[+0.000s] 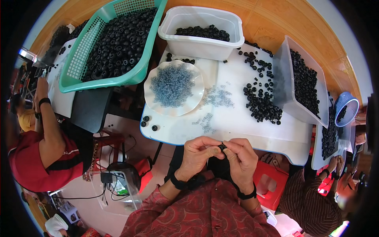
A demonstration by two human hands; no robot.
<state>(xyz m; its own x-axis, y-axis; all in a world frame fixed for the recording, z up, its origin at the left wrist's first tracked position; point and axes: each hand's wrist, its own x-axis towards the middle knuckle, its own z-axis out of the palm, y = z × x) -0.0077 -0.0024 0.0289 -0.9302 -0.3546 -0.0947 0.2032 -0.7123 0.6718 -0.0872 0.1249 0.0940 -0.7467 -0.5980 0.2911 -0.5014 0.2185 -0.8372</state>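
Black ring (pixel 223 147) mostly hidden | left hand (pixel 199 152) and right hand (pixel 241 155) fingers pinch it together

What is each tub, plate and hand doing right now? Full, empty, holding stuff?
Green plastic basket: heaped with black rings.
White plastic tub: shallow layer of black rings.
Clear plastic box: tilted, part-full.
White wavy plate: holds clear rings.
Left hand: pinching.
Right hand: pinching small black ring.
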